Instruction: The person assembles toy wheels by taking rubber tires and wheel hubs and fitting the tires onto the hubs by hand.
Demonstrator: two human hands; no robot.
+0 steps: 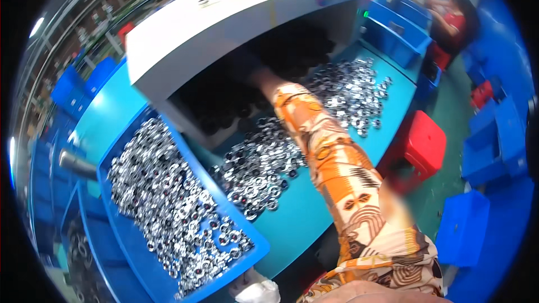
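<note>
My right arm, in an orange and cream patterned sleeve (331, 157), reaches across the teal table into the dark opening of a white box-like housing (224, 14). My right hand (259, 76) is lost in shadow there, so its fingers do not show. Small shiny metal rings (261, 163) lie heaped on the table on both sides of the arm. At the lower edge, my left hand (255, 287), seemingly in a white glove, is beside the near corner of a blue bin (259, 247). Its fingers cannot be made out. Many similar rings (168, 196) fill that bin.
Blue bins (393, 28) stand at the table's far right end. A red stool (426, 143) and more blue bins (463, 227) are on the floor to the right. Another person (455, 19) sits farther back. Dark ring-shaped parts (78, 252) lie at the lower left.
</note>
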